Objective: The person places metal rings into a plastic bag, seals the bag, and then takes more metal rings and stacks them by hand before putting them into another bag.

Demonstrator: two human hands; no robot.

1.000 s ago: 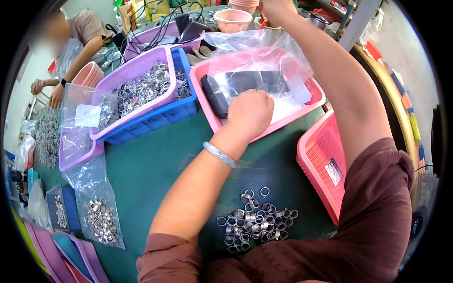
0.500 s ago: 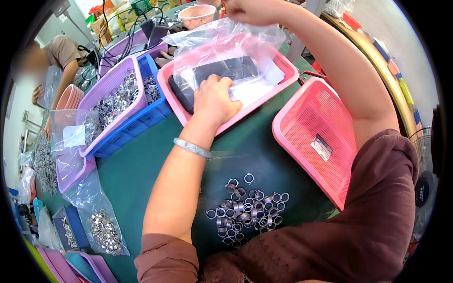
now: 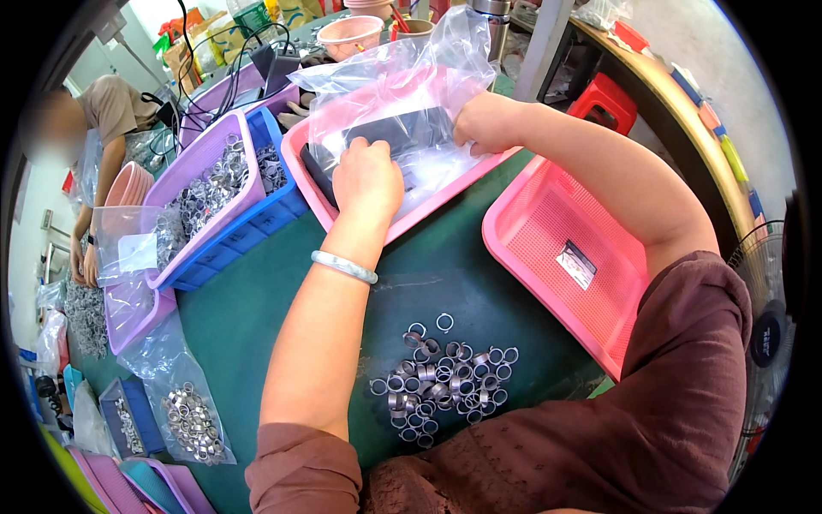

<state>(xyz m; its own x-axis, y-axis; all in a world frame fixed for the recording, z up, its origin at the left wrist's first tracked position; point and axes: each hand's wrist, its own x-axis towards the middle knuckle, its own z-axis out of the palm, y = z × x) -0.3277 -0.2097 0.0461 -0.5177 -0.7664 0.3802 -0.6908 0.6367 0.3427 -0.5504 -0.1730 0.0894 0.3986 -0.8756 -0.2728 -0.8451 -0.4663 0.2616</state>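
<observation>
My left hand (image 3: 368,178) reaches into a pink basket (image 3: 401,230), its fingers curled on a clear plastic bag (image 3: 432,167); the fingertips are partly hidden. At the basket's right side my right hand (image 3: 486,122) is closed on the same bag, whose loose part rises toward the back. Under the film lies a dark flat object (image 3: 398,128). A heap of small metal rings (image 3: 445,381) is spread on the green table (image 3: 248,334) near my body. Beneath my right forearm stands a pink mesh tray (image 3: 548,227) with a small label inside.
To the left, a purple basket (image 3: 257,167) of metal clips sits in a blue crate (image 3: 295,201). A clear bag of rings (image 3: 195,424) lies nearer. A co-worker's hand (image 3: 83,261) is at the far left by a pile of metal parts (image 3: 86,317). A red stool (image 3: 606,103) stands at the right.
My right hand has come down from above the back of the basket to the bag's right side. My left hand's spread fingers have curled in. The co-worker's hand has moved down to the metal pile.
</observation>
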